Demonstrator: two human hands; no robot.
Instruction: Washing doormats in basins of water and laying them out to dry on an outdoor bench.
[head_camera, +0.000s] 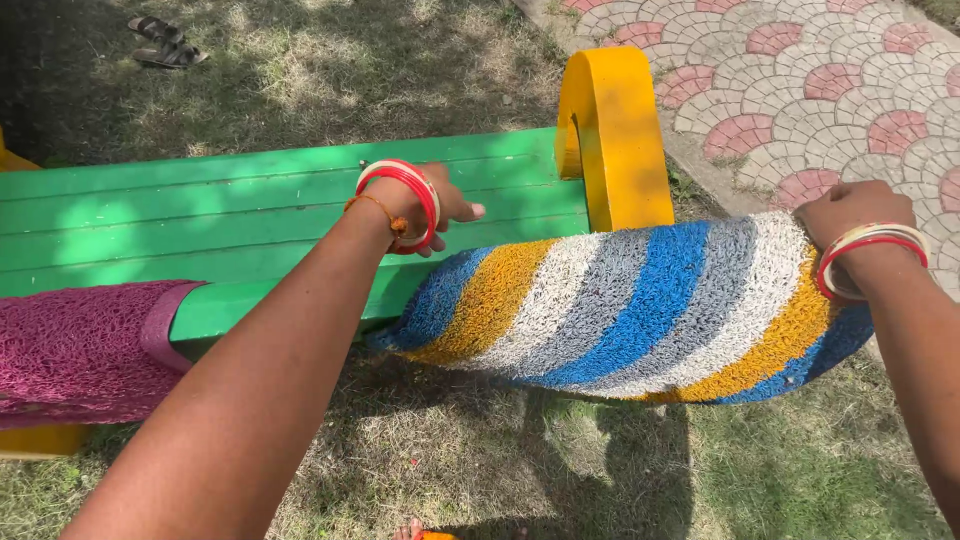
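Left grip: the left hand (425, 205) rests on the far end of the striped mat (640, 310), fingers spread over the green table (250, 215); whether they pinch the mat edge I cannot tell, the wrist hides it.
Right grip: the right hand (850, 212) is closed as a fist on the near end of the mat, bunching it.
Mat position: it hangs curved between both hands, one end on the table beside the yellow armrest (612, 135), the middle sagging over the grass (450, 460).
Risk: I judge the sagging middle could drag on the grass and collect dirt; if the left hand only presses, this end may slide off the smooth slats.
Mat material: coarse looped fibre, stiff, with blue, grey, white and yellow diagonal stripes.
Table material: painted slats, glossy.
Nearby: a purple mat (80, 350) of similar rough loops lies over the table; sandals (165, 45) on the grass; patterned paving (800, 70).
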